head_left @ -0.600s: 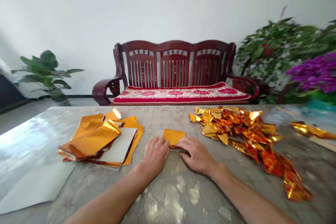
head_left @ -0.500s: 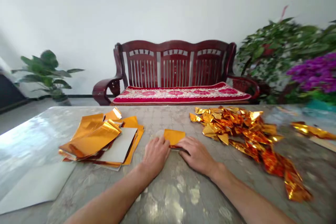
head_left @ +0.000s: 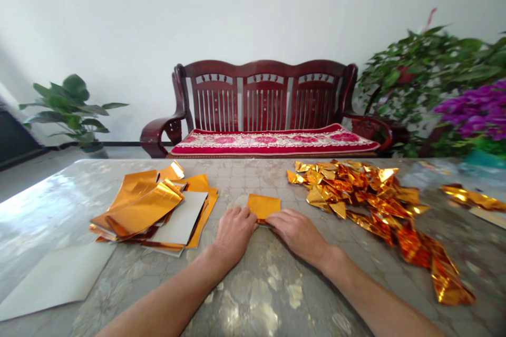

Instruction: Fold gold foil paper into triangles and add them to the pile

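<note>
Left hand and right hand lie flat and slightly apart, not gripping, on the near edge of the folded gold foil sheet at the middle of the counter. Step in hand: creasing; the fold calls for even pressure.

Two hands, the left hand and the right hand, were on the table, with one folded gold foil square between them. Toward the table's left edge lay one stack of foil sheets, and one loose grey card sat at the near left corner. Toward the right edge were one heap of crumpled foil and one separate foil strip. Beyond the far edge stood one wooden bench and two plants, the left plant and the right plant.
</note>
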A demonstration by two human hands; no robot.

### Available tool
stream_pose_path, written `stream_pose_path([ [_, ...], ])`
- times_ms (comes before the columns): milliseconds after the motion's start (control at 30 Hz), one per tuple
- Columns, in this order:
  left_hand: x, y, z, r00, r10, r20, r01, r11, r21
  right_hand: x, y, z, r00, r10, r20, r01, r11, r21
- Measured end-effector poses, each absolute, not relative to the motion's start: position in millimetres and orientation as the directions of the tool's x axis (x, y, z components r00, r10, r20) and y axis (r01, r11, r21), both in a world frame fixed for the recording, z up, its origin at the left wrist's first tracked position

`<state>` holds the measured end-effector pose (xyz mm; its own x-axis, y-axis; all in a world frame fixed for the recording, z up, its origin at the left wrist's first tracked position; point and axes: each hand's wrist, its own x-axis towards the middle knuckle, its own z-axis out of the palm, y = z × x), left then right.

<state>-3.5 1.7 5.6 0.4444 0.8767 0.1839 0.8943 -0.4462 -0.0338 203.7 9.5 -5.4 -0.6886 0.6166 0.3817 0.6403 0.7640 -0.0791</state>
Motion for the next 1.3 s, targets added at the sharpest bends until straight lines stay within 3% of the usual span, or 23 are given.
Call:
stream_pose_path([
  [267,-4.7,0.1,4.2,0.459,0.864,0.206,0.886,-0.462,-0.037,199.1,2.8,-3.2,-0.691,0.648,0.319,0.69,0.724,0.024],
  [833,-6.7,3.0,-3.6,0.508,0.823,0.254,0.86,-0.503,-0.089,204.9,8.9,-9.3,-0.65,0.646,0.4,0.692,0.72,-0.039],
  [1300,-7.7,-1.1,-0.3,0.517,0.817,0.257,0.85,-0.525,-0.041,203.1,9.3,-9.3,-0.622,0.656,0.427,0.701,0.709,-0.069],
])
